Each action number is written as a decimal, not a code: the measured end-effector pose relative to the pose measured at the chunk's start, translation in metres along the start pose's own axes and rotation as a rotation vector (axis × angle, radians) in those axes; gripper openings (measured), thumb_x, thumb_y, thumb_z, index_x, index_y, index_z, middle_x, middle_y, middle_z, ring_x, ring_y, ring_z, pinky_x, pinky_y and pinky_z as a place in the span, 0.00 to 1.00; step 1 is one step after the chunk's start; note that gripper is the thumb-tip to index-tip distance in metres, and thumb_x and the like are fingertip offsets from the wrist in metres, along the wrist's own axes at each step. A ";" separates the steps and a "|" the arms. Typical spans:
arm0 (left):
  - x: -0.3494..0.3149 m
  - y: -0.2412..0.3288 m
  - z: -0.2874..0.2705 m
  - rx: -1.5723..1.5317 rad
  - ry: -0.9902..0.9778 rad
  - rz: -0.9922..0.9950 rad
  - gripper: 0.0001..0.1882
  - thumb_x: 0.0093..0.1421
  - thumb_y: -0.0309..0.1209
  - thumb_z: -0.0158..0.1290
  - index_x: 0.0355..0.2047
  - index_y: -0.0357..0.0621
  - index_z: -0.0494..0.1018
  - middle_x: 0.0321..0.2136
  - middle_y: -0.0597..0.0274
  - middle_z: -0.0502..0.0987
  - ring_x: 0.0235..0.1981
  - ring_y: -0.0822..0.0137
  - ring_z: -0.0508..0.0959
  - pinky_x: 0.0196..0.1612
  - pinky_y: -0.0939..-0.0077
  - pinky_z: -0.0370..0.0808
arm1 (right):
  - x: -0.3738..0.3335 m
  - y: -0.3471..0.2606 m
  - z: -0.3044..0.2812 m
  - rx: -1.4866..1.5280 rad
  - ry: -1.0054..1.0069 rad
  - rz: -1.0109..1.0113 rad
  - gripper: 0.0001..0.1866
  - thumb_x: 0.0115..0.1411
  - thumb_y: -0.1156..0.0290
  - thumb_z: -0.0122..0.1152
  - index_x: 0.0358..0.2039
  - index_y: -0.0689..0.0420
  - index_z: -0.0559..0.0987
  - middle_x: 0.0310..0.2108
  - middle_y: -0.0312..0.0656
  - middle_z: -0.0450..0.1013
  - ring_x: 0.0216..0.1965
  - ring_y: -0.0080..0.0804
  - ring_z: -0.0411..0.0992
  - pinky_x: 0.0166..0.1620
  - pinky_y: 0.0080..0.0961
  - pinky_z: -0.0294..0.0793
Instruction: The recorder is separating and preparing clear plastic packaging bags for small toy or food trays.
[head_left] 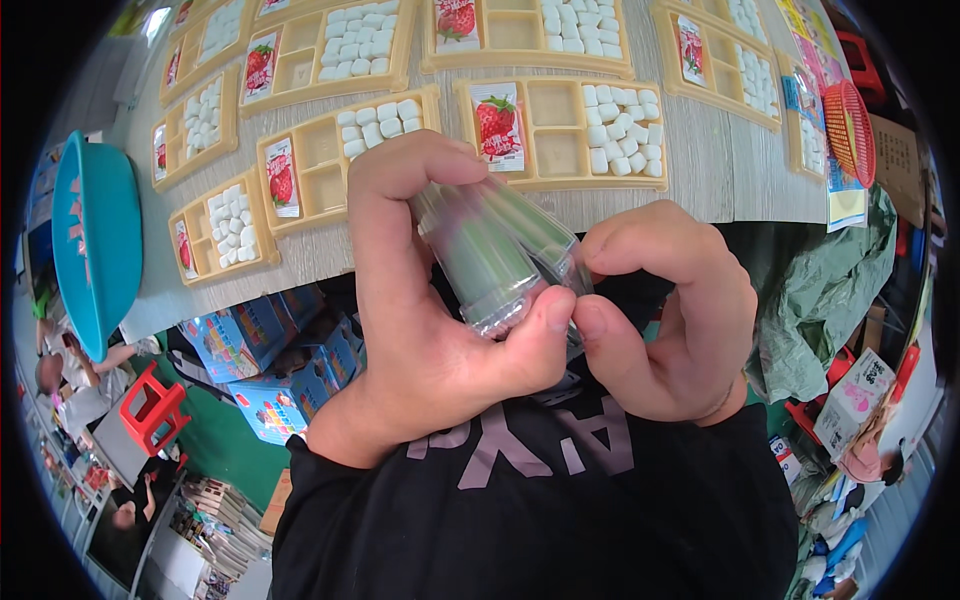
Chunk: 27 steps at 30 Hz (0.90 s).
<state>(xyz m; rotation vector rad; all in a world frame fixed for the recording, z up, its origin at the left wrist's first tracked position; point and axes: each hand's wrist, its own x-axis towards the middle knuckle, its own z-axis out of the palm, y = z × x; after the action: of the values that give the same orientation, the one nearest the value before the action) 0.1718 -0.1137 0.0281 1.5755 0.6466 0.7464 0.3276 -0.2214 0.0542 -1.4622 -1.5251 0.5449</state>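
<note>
Two clear, tube-like plastic pieces [478, 260] lean together in front of my chest, with a greenish tint showing through them; whether each is a tube or a stack of cups I cannot tell. My left hand [410, 310] is wrapped around them, fingers over the far end and thumb at the near end. The thumb and index finger of my right hand [680, 320] pinch at the near rim of the right-hand piece. Just beyond my hands lies a beige tray [555, 147] with a strawberry-printed sachet [498, 125] and white pillow-shaped pieces [620, 130].
Several similar trays [318, 148] cover the grey wooden table [700, 190]. A turquoise basin [100, 270] is at the left, a red basket [848, 135] at the right. Blue boxes [280, 395] stand below the table edge; green plastic sheeting [815, 300] hangs at the right.
</note>
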 end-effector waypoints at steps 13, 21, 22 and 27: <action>0.000 -0.003 -0.001 0.043 -0.026 0.015 0.37 0.51 0.48 0.63 0.53 0.40 0.61 0.47 0.55 0.65 0.46 0.64 0.71 0.54 0.66 0.67 | -0.002 0.008 0.018 -0.032 0.247 -0.064 0.14 0.47 0.80 0.65 0.37 0.61 0.77 0.26 0.42 0.74 0.20 0.33 0.72 0.22 0.25 0.70; -0.001 -0.005 -0.001 0.063 -0.022 0.000 0.38 0.50 0.49 0.63 0.54 0.40 0.61 0.48 0.55 0.65 0.47 0.63 0.71 0.53 0.66 0.67 | -0.004 -0.002 0.012 -0.133 0.108 -0.093 0.20 0.55 0.83 0.61 0.48 0.69 0.69 0.36 0.50 0.75 0.31 0.33 0.76 0.35 0.25 0.76; -0.001 -0.005 0.000 0.050 -0.017 -0.012 0.39 0.50 0.49 0.63 0.54 0.40 0.61 0.48 0.55 0.64 0.47 0.63 0.71 0.53 0.66 0.67 | -0.003 -0.002 0.012 -0.136 0.116 -0.092 0.21 0.55 0.82 0.63 0.49 0.69 0.69 0.37 0.50 0.75 0.32 0.32 0.76 0.35 0.25 0.75; -0.003 -0.003 0.000 -0.019 -0.022 -0.059 0.40 0.50 0.51 0.63 0.54 0.40 0.60 0.49 0.55 0.64 0.47 0.63 0.71 0.54 0.66 0.67 | -0.004 -0.003 0.010 -0.072 0.050 -0.028 0.23 0.54 0.81 0.65 0.49 0.68 0.69 0.37 0.50 0.75 0.33 0.32 0.75 0.36 0.24 0.74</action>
<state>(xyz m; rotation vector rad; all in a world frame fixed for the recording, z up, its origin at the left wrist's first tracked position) 0.1698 -0.1150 0.0245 1.5392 0.6654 0.6878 0.3171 -0.2227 0.0505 -1.4961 -1.5380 0.4373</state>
